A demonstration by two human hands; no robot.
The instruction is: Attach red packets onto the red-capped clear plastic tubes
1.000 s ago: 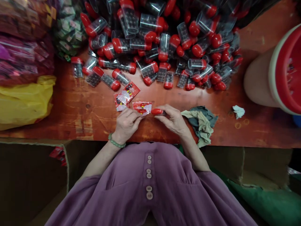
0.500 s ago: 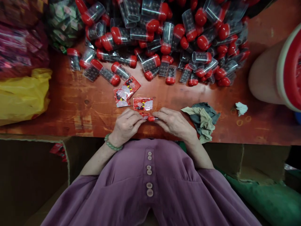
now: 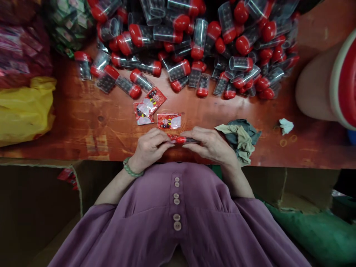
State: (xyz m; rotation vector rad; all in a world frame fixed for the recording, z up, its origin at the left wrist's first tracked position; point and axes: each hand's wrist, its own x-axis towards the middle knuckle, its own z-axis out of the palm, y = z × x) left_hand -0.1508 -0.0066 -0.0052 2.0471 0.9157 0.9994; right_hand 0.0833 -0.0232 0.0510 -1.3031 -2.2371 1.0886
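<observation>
Near the table's front edge, my left hand (image 3: 151, 145) pinches a small red packet (image 3: 172, 137). My right hand (image 3: 208, 144) holds a red-capped tube (image 3: 182, 139) between thumb and fingers, its capped end touching the packet. Just beyond my hands lies a flat red packet with a printed picture (image 3: 169, 121). Two more overlapping packets (image 3: 151, 104) rest up and to its left. Behind them spreads a big pile of clear tubes with red caps (image 3: 179, 70), filled with small dark balls.
Crumpled grey-green cloths (image 3: 241, 139) lie right of my right hand, then a white scrap (image 3: 286, 126) and rubber bands. A pale tub with a red lid (image 3: 314, 85) stands at right; a yellow bag (image 3: 25, 111) and other full bags at left. Cardboard boxes (image 3: 36, 207) sit below the table edge.
The tube in my right hand now shows more of its body, as my right thumb and fingers have spread along it. The view has shifted slightly.
</observation>
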